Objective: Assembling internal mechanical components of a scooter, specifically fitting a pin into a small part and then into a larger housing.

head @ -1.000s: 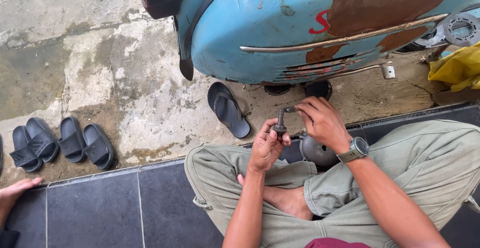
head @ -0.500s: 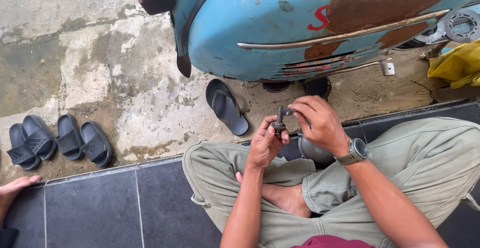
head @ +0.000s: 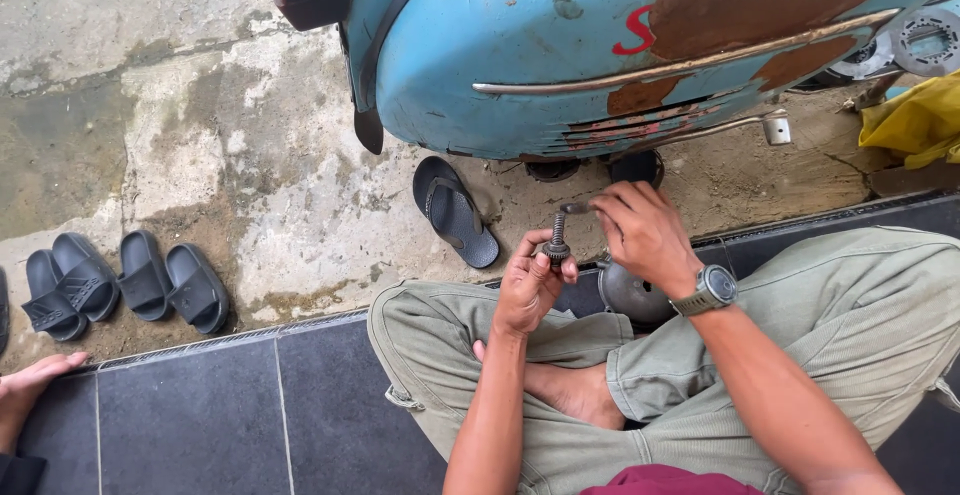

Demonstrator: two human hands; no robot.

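Over the crossed legs, right in the middle of the scene, both hands meet on one small job. Left hand point(head: 528, 285) is pinched around a dark toothed nut or gear point(head: 556, 251) at the near end of a short threaded shaft point(head: 559, 227), fingers closed tight on it. Right hand point(head: 640, 230) curls over the far end of the shaft, gripping what looks like a bent metal handle point(head: 577, 208); exactly how its fingers sit there I cannot tell.

Risk, as I judge it: this part is held in the air, nothing bracing it. A slip on greasy threads and the nut drops between the knees or rolls off the dark tiled step point(head: 250, 405) onto the rough concrete point(head: 200, 125), maybe under the blue scooter point(head: 560, 45). A round grey metal cover point(head: 630, 295) sits just beneath the hands, so a fall could knock it. Black sandal point(head: 455, 210) lies far-left of the hands, well apart. Another person's hand point(head: 30, 385) rests at the near-left edge.
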